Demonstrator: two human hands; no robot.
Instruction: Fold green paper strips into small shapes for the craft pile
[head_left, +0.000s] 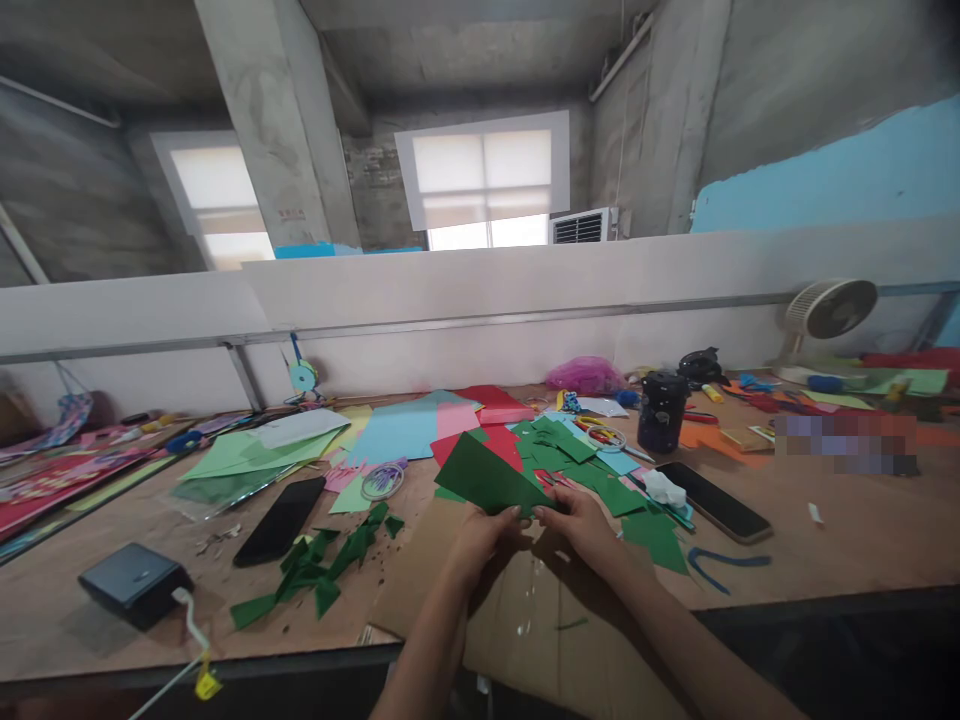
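A sheet of dark green paper [484, 475] is held up between my two hands over the front middle of the table. My left hand [487, 535] pinches its lower edge, thumb on the near side. Close beside it, my right hand [574, 520] grips the same sheet near its lower right corner. Beneath both hands lies a piece of brown cardboard [420, 570]. Cut green paper pieces [555, 440] are heaped just beyond the right hand, and green scraps [330, 560] lie to the left of the cardboard.
Two phones [281, 520] [712, 500] lie on either side. A dark box [135, 582] with a white cable stands front left. At right are a black cup [662, 412], white tissue [665, 488] and a fan [832, 308]. Coloured sheets [397, 425] lie near the back wall.
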